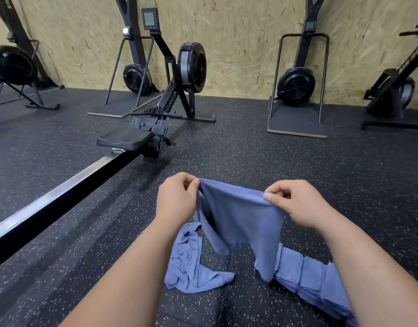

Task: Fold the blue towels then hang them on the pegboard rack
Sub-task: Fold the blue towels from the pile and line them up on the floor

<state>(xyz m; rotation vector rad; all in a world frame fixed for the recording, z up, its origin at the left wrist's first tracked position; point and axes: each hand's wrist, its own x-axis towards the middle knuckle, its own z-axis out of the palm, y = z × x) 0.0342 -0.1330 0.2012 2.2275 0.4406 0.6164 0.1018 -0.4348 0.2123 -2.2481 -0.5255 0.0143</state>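
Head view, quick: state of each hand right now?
Left hand: pinches a top corner of the thin blue cloth towel.
Right hand: pinches its other top corner.

I read "OWER" in white on rower [172, 99] front leg; leading letters hidden. Bike [396, 90] at right edge: white frame lettering, "AIR" legible, remainder blurred. Monitor [150, 18] screen: unreadable.

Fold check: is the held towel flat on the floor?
No, the left hand and right hand pinch the towel by its top edge; it hangs.
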